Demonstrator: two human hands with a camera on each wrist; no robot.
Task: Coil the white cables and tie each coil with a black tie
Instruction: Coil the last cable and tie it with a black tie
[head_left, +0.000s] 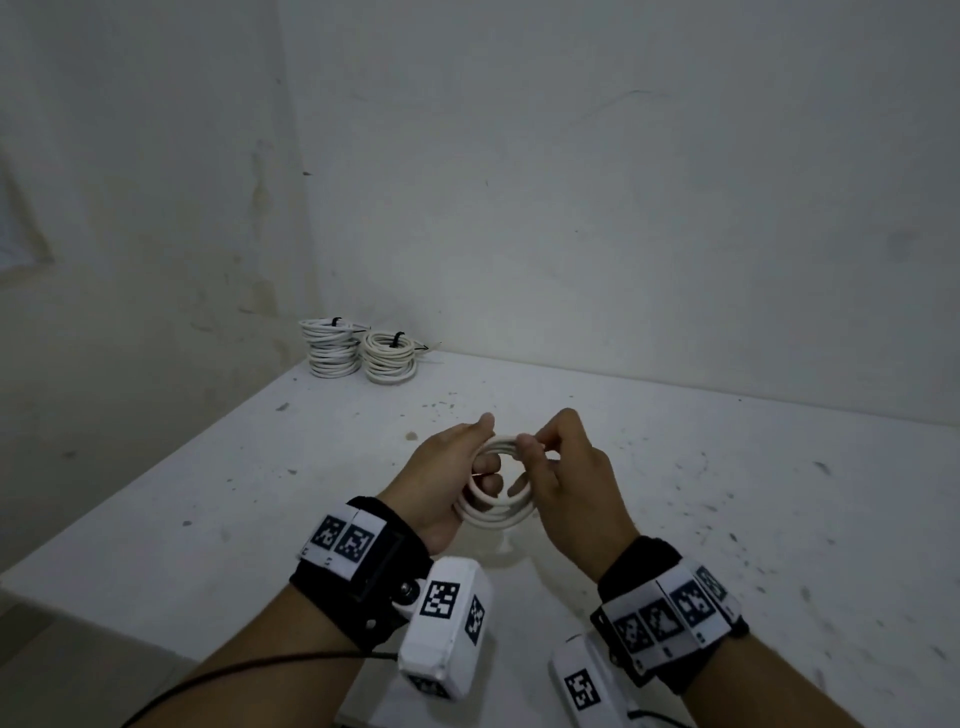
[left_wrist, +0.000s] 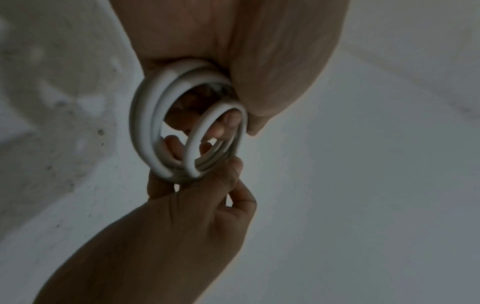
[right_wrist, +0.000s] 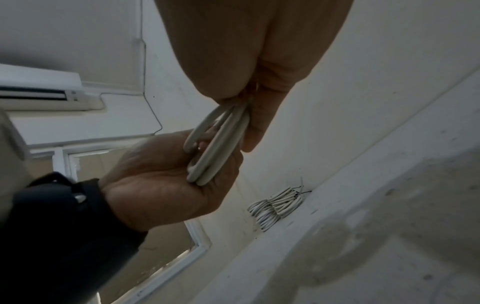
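A white cable coil (head_left: 498, 499) of several loops hangs in the air over the middle of the table, between both hands. My left hand (head_left: 480, 454) grips its left side, with the thumb over the top and fingers through the ring. My right hand (head_left: 535, 452) pinches the loops at the top right. In the left wrist view the coil (left_wrist: 153, 131) stands on edge, loops slightly fanned, and the right hand (left_wrist: 197, 201) pinches its far rim. In the right wrist view the coil (right_wrist: 218, 148) lies between both palms. No black tie shows in either hand.
Two stacks of tied white coils (head_left: 332, 348) (head_left: 389, 358) stand in the table's far left corner against the wall, black ties (head_left: 397, 340) on top; these stacks (right_wrist: 275, 205) also show in the right wrist view. The speckled white table (head_left: 727, 493) drops off at its left edge.
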